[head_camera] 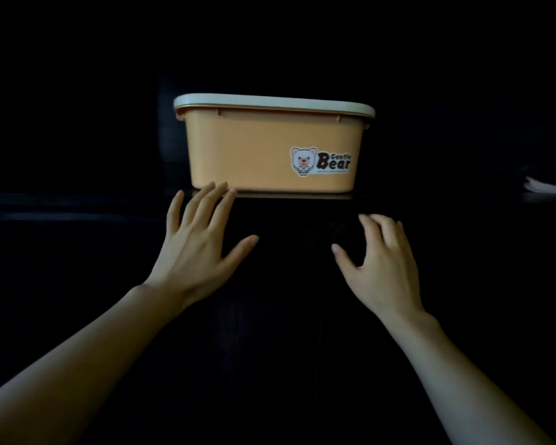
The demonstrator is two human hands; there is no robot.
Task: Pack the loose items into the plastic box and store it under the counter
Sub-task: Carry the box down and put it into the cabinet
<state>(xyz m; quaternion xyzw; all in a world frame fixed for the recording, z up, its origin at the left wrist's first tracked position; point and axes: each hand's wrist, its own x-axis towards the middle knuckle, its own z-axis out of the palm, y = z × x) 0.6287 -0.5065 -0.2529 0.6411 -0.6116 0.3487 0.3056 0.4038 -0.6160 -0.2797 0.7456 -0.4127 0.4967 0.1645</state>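
An orange plastic box (257, 149) with a pale lid (273, 102) and a bear sticker stands on a dark shelf surface in a dim recess. The lid is on, so its contents are hidden. My left hand (199, 242) is spread with straight fingers, its fingertips at the box's lower left front corner. My right hand (382, 258) hovers lower and to the right, apart from the box, fingers loosely bent and holding nothing.
Almost everything around the box is black and unreadable. The shelf's front edge (77, 200) runs across the frame just below the box. A pale flat object (549, 187) shows at the far right edge.
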